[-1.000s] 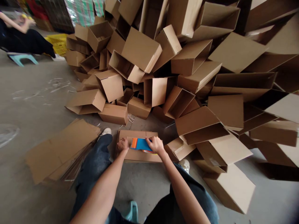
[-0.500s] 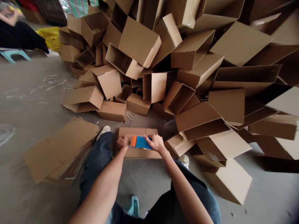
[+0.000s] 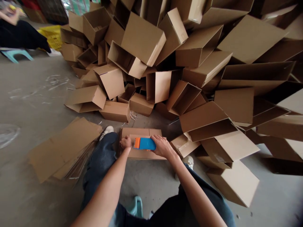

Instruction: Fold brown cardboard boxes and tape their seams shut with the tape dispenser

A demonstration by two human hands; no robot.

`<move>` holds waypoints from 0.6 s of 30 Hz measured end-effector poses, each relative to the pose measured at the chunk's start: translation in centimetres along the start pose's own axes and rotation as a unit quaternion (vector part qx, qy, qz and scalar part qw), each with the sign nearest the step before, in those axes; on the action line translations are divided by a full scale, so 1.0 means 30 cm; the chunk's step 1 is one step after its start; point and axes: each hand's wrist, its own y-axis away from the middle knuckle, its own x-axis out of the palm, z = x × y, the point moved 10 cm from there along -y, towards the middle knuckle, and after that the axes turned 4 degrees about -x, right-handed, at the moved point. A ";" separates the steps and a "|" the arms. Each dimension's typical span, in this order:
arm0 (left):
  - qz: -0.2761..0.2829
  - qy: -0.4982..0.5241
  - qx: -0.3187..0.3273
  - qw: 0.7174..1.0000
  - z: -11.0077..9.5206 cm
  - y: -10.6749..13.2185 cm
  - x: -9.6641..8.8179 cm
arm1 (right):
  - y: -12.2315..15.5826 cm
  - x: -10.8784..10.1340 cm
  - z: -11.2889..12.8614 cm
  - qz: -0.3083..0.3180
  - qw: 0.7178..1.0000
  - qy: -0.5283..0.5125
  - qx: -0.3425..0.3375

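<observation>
A flat piece of brown cardboard (image 3: 145,154), on what looks like a low stack, lies between my feet. Over it, my right hand (image 3: 163,147) is wrapped round the right end of a blue and orange tape dispenser (image 3: 147,143). The dispenser's orange end points left, toward my left hand. My left hand (image 3: 125,142) is closed with its fingers curled at the left part of the cardboard, just left of the orange end. Whatever it may hold is hidden.
A large heap of open cardboard boxes (image 3: 144,39) rises ahead and to the right. Flattened cardboard sheets (image 3: 63,148) lie at my left. A light-blue stool (image 3: 138,206) is beneath me. Far left, a person (image 3: 21,34) sits near a yellow crate (image 3: 52,36).
My right hand has tilted the tape dispenser, showing more of its blue top, and its fingers now reach farther over the right end. My left hand stays closed at the cardboard's left side.
</observation>
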 end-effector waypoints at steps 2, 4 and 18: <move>-0.002 -0.001 0.000 1.000 0.002 0.004 -0.001 | 0.009 0.001 0.001 0.022 1.000 0.000 -0.001; -0.003 -0.002 -0.001 1.000 0.006 0.009 -0.003 | 0.015 -0.007 0.007 0.034 0.999 -0.003 -0.008; -0.036 0.010 -0.003 0.999 0.014 0.021 -0.025 | 0.024 -0.054 0.015 0.074 0.995 -0.024 -0.064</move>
